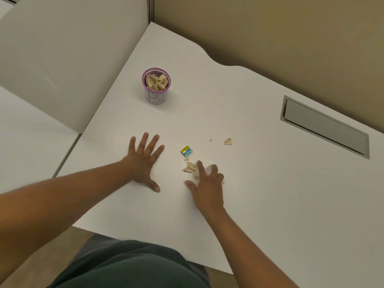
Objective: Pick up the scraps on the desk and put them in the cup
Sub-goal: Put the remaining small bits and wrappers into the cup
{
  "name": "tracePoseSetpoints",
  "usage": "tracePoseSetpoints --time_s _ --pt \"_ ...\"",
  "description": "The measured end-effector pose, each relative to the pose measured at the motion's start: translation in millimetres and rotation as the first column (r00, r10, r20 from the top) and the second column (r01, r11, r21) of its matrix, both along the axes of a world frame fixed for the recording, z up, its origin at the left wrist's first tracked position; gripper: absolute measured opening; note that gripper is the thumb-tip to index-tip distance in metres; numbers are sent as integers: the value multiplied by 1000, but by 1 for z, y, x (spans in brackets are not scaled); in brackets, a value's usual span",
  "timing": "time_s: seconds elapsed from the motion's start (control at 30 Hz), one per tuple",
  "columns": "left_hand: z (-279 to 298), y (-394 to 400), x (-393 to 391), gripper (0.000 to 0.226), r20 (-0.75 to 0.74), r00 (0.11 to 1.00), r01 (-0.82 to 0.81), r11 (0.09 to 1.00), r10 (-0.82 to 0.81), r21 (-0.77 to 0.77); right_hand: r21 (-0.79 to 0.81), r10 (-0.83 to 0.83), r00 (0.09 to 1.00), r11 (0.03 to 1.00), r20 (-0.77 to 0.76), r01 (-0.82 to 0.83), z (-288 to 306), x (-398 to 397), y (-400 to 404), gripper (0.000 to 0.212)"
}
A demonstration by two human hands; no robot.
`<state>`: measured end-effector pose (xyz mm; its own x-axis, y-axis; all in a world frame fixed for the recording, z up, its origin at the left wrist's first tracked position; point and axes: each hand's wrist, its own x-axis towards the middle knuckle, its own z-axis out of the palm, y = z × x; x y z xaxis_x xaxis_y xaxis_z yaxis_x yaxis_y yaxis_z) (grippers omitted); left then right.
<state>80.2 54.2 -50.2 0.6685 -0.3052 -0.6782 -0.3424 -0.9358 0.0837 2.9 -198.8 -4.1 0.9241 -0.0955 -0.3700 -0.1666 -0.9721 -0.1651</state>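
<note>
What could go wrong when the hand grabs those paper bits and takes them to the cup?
The cup already looks nearly full of scraps, so new ones might spill over its rim. The right hand is gathering a loose pile of scraps; small bits could drop on the way. The tiny scrap, the far scrap and the yellow-blue wrapper lie apart from the pile and may get missed.

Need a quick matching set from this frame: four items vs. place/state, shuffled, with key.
Items:
1. cup
2. left hand
3. right hand
4. yellow-blue wrapper

States:
A. flat on the desk, fingers spread
B. lying loose between the hands
C. on a pile of tan scraps
D. upright, holding tan scraps

Pairs: 1-D, 2-A, 3-C, 4-B
</note>
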Motion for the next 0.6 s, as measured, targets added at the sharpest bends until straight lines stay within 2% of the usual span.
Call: tracePoseSetpoints --time_s 0.13,0.23,0.33,0.4,0.5,0.6 --pt "3 -1 -1 160 2 1000 8 1000 -8 4 -11 93 994 996 64 -92 -5 6 30 67" --pt "5 -1 -1 159 7 1000 17 1000 -18 7 -49 221 972 975 80 -217 -6 9 30 46" --pt "4 -1 -1 159 22 999 24 1000 -23 -4 44 224 967 972 119 -230 -5 8 15 29" --pt "4 -1 -1 160 28 999 24 1000 -24 -8 102 210 970 970 124 -223 -5 6 4 30" --pt "1 0 -2 161 35 999 27 999 -27 -20 9 265 959 964 101 -267 -4 4 -5 38" --pt "-2 3 -2 161 49 998 29 999 -27 -35 -34 249 967 968 61 -247 -7 1 -3 47"
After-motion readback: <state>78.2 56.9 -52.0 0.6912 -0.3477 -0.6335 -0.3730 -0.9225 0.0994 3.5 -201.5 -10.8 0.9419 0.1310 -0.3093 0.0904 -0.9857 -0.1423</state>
